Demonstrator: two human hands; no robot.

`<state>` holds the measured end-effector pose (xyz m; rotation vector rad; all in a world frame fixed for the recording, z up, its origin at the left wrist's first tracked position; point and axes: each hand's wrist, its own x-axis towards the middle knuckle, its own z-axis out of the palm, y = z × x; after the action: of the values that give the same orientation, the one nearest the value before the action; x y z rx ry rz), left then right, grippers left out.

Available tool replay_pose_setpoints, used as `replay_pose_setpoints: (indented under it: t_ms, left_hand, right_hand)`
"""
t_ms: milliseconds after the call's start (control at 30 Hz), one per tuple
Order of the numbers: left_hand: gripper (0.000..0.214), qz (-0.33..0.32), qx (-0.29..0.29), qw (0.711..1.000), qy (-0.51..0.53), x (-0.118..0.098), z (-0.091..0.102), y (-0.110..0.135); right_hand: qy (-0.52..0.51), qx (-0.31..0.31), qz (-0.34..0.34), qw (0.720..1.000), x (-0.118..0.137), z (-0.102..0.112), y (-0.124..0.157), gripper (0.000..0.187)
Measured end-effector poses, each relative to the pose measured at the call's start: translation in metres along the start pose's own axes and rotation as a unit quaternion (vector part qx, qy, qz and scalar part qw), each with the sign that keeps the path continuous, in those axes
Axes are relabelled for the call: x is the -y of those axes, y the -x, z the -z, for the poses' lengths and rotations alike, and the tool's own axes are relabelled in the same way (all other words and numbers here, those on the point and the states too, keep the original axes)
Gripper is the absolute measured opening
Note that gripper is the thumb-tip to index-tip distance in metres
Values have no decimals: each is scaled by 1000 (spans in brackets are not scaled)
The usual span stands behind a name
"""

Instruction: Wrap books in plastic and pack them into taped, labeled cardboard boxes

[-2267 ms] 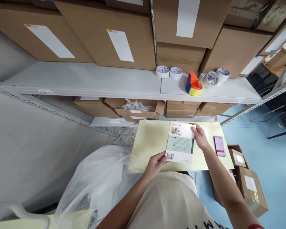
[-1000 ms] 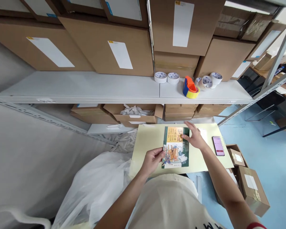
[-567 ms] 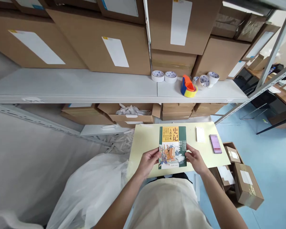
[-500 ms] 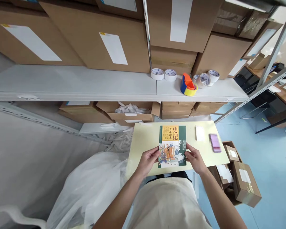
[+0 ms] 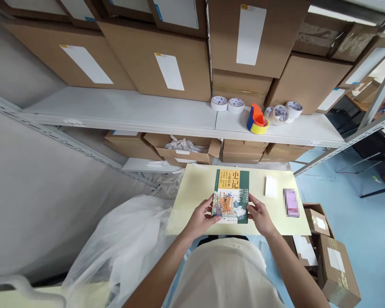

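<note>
Head view: you stand at the worktop (image 5: 194, 188), holding a book (image 5: 231, 194) in front of you between two hands.
Book, place: over the near middle of the worktop, front cover facing you; whether its lower edge touches the surface cannot be told.
Book, progress: you have it picked up, closed and right way up to be read; judged from this, you are mid-handling, with setting it down or letting it go not yet done.
Left grip (image 5: 200, 219): pinching the book's lower left edge, your thumb lying on the cover.
Right grip (image 5: 259, 215): pinching the right edge, your thumb in front and fingers mostly hidden behind.
Cover writing: you can read 史记 in large characters on the yellow panel, with 大禹治水 beside it; the finer lines are too small to make out.
White card (image 5: 270, 186): lies right of the book; no lettering is legible to you.
Phone (image 5: 291, 202): beside the card, its screen blurred into blocks.
Tape rolls (image 5: 235, 105): blue print inside the cores, unreadable.
Carton labels (image 5: 169, 72): white strips, some with a yellow corner mark; you can read no text.
</note>
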<state>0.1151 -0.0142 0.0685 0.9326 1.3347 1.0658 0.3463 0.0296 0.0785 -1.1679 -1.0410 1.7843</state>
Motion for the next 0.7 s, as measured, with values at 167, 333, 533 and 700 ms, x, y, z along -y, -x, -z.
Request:
replay_pose_setpoints:
  t_ms: [167, 333, 533, 700]
  left_hand:
    - [80, 26, -79, 996, 41, 13, -4, 6]
    - [64, 51, -146, 986, 67, 30, 4, 13]
    - [63, 76, -142, 987, 30, 52, 36, 8]
    - [66, 118, -130, 983, 57, 81, 67, -16]
  right_hand:
    - [-28, 2, -26, 999, -10, 4, -10, 51]
    - [-47, 12, -67, 997, -33, -3, -28, 57]
    - [-35, -10, -94, 995, -66, -20, -50, 57]
    - [4, -42, -102, 994, -104, -37, -77, 57]
